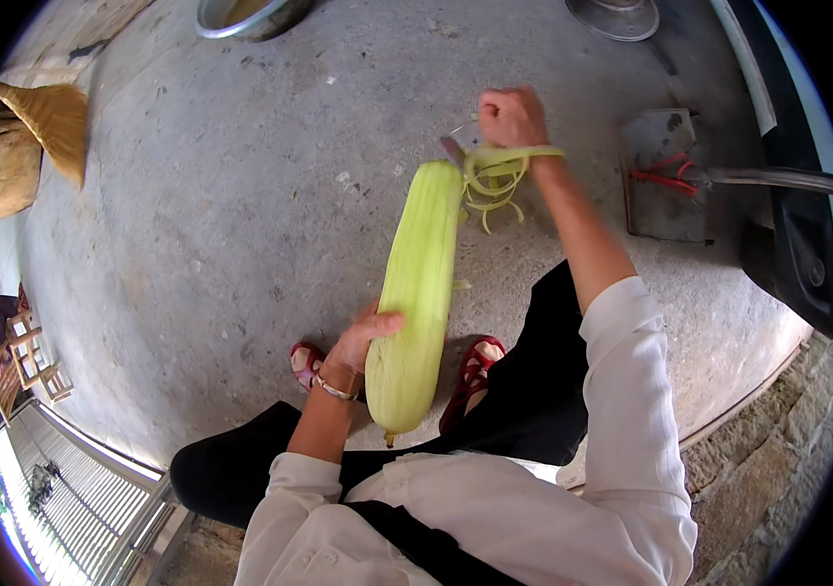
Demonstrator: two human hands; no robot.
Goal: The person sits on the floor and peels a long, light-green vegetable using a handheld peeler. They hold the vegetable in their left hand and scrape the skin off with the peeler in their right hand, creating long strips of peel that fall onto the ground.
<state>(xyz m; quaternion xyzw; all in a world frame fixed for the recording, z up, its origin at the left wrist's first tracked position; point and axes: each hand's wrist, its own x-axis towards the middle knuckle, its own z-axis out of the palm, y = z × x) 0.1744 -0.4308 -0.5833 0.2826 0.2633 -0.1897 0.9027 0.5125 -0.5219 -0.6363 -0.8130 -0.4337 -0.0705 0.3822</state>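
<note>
A long pale green gourd (414,293) slants up and away from my lap, its stem end toward me. My left hand (367,337) is wrapped round its lower left side, the thumb lying on top. Just beyond the gourd's far end, my right hand (512,117) is closed in a fist, smeared by motion. It grips a peeler (452,149); only a grey blade and a thin metal loop show, blurred. Curled strips of green peel (494,181) hang by the blade, and one lies across my right wrist.
A metal basin (252,21) stands at the far left on the concrete floor (221,195). To the right lies a grey metal plate (668,210) with red-handled parts. A straw broom (57,122) leans by a wood stump (1,166). Small peel bits lie about.
</note>
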